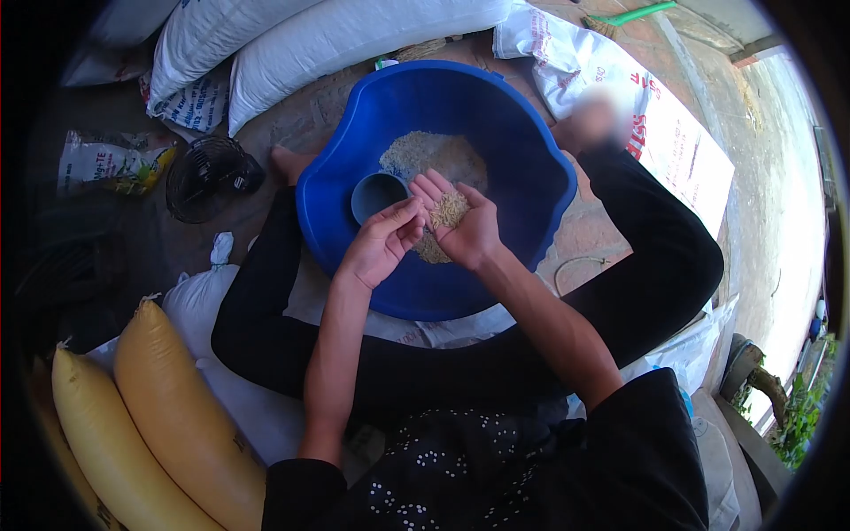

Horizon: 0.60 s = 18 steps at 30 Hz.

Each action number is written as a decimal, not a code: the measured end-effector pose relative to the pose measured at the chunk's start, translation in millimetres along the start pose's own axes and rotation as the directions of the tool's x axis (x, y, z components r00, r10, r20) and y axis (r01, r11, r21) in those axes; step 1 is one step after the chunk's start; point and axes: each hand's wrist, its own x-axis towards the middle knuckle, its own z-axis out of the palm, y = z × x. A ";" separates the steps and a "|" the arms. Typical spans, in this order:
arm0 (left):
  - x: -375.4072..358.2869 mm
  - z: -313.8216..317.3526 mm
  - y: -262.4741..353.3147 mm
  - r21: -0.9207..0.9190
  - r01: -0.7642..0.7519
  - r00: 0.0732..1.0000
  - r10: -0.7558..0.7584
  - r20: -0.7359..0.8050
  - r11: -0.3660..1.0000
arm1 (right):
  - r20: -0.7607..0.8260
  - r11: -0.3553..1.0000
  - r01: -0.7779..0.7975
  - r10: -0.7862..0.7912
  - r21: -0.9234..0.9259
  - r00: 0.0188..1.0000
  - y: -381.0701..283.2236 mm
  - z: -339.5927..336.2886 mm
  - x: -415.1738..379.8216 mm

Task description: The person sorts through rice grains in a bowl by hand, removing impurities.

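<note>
My right hand [465,232] is palm up and cupped over a large blue tub [522,133], with a small heap of pale, husky grain [450,210] lying in the palm. Beside it, my left hand [387,241] has its thumb and fingertips pressed together close to the heap. Whatever is between those fingertips is too small to make out. More of the pale grain [425,152] is spread over the bottom of the tub, partly hidden by my hands. A round grey-blue cup [376,196] rests inside the tub at the left, just beyond my left hand.
My black-clad legs [655,274] bend around the tub on both sides. White sacks [345,53] lie behind it, and a printed white sack [655,115] is at right. Full yellow sacks [177,389] are at lower left. A black fan [212,177] and printed packet [111,164] lie left.
</note>
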 end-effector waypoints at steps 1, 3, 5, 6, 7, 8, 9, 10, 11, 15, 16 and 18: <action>-0.2 -2.7 -0.6 -0.046 0.015 1.000 -0.015 0.009 0.999 | 0.016 1.000 -0.014 0.014 0.013 1.000 0.7 -0.5 -0.3; 0.2 -6.4 0.4 -0.159 0.047 0.999 -0.048 -0.004 0.986 | 0.002 1.000 -0.008 0.008 0.004 1.000 0.4 0.0 -0.1; -0.6 -7.9 3.2 -0.217 0.042 0.999 -0.044 -0.003 0.975 | -0.007 1.000 -0.005 0.005 0.009 1.000 1.8 1.2 0.1; -0.9 -6.7 5.3 -0.219 0.023 1.000 -0.022 0.007 0.976 | -0.009 1.000 -0.002 0.002 0.015 1.000 2.0 1.3 0.3; -0.7 -5.5 7.4 -0.223 0.005 1.000 -0.001 0.017 0.975 | -0.012 1.000 0.001 -0.001 0.021 1.000 1.8 1.4 0.2; -0.6 -4.6 10.8 -0.102 -0.094 0.992 0.085 -0.090 0.990 | -0.025 1.000 0.015 -0.015 0.009 1.000 1.8 1.8 0.5; -0.9 -5.3 15.5 0.029 -0.180 0.966 0.182 -0.185 0.983 | -0.038 1.000 0.029 -0.029 -0.004 0.999 2.4 2.7 1.0; -1.6 -7.0 19.6 0.166 -0.249 0.921 0.286 -0.265 0.954 | -0.051 0.999 0.041 -0.041 -0.017 0.998 2.6 3.1 0.7; -0.8 -12.7 21.6 0.289 -0.300 0.871 0.385 -0.306 0.909 | -0.057 0.998 0.056 -0.057 -0.026 0.997 2.0 3.7 0.4; -0.8 -24.4 30.5 0.821 -0.165 0.771 0.591 -0.239 0.547 | -0.106 0.989 0.117 -0.126 -0.089 0.986 3.7 1.5 0.5; -0.5 -23.3 30.0 0.908 -0.122 0.722 0.664 -0.196 0.400 | -0.121 0.984 0.135 -0.149 -0.116 0.981 3.3 2.1 0.8; -0.5 -22.6 28.1 0.996 0.001 0.625 0.777 -0.068 0.087 | -0.174 0.972 0.174 -0.201 -0.157 0.964 4.3 1.7 1.1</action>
